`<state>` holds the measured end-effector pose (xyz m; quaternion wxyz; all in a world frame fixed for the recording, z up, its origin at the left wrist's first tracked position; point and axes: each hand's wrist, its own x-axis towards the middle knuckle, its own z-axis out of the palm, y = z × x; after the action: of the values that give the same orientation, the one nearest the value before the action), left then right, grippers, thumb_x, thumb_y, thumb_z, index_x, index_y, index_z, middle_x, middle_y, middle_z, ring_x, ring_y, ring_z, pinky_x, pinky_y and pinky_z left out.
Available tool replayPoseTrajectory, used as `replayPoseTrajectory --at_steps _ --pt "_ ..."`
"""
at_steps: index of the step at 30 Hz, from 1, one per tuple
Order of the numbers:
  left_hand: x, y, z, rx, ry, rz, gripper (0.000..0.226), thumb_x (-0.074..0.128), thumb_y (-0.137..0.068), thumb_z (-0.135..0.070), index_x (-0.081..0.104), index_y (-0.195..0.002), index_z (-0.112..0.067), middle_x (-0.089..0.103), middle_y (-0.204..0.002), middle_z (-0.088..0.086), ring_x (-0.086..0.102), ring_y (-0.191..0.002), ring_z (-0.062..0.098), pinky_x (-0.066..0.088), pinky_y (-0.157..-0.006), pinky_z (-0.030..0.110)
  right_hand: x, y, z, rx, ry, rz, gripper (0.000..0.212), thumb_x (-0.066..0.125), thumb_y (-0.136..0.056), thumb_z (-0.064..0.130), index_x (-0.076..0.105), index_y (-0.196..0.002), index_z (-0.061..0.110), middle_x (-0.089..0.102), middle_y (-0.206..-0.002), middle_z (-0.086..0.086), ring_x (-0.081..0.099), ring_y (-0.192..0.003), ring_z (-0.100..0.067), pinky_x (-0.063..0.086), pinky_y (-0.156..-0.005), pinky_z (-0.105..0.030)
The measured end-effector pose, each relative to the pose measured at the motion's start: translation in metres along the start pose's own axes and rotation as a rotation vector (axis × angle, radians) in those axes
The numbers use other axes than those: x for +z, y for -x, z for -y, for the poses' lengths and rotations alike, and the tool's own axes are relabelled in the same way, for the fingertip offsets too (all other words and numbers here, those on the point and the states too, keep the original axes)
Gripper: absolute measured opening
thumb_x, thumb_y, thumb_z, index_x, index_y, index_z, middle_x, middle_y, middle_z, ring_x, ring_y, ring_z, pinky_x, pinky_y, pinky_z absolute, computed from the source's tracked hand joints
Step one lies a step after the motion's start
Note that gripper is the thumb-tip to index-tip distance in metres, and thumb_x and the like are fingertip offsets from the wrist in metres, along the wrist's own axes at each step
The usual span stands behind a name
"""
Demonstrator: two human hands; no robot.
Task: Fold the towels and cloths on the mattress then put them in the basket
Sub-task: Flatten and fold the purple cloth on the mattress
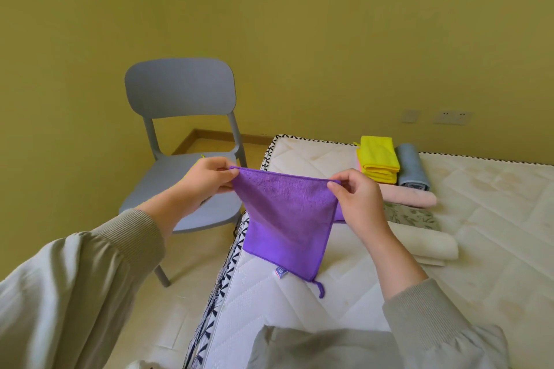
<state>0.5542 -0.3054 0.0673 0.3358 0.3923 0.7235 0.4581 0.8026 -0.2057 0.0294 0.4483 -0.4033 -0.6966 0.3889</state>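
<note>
The person held up a purple cloth (287, 219) with both hands. The left hand (209, 177) pinched one top corner between thumb and fingers. The right hand (356, 198) pinched the other top corner the same way. The top edge of the cloth was pulled straight between the two hands. The rest hung down over the near corner of the mattress (494, 219), and the bottom tip, with a little loop (321, 290), seemed to lie on it.

More things sat farther back on the mattress, in a row. A pile of folded yellow cloths (379, 159) was at the far end. A blue-gray towel (412, 168) lay right beside it. A pink towel (410, 196) was in front of those, then a cloth with leaves on it (413, 216), then a cream towel (425, 244). They were all folded.

A gray chair (180, 93) stood on the floor beside the mattress, by the yellow wall (299, 24).
</note>
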Motion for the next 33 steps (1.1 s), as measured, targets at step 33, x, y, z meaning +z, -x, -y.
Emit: replayPoseTrajectory --at_steps 33 --pt "0.082 -0.097 0.108 -0.351 0.611 -0.198 0.013 0.048 -0.095 -0.015 0.061 -0.098 -0.011 0.069 -0.088 0.003 0.066 -0.084 0.016 0.05 -0.07 0.024 0.076 -0.064 -0.118 0.363 0.144 0.066 0.008 0.059 -0.089 0.015 0.066 -0.09 0.016 0.068 -0.085 -0.008 0.067 -0.09 -0.025 0.051 -0.085 -0.037"
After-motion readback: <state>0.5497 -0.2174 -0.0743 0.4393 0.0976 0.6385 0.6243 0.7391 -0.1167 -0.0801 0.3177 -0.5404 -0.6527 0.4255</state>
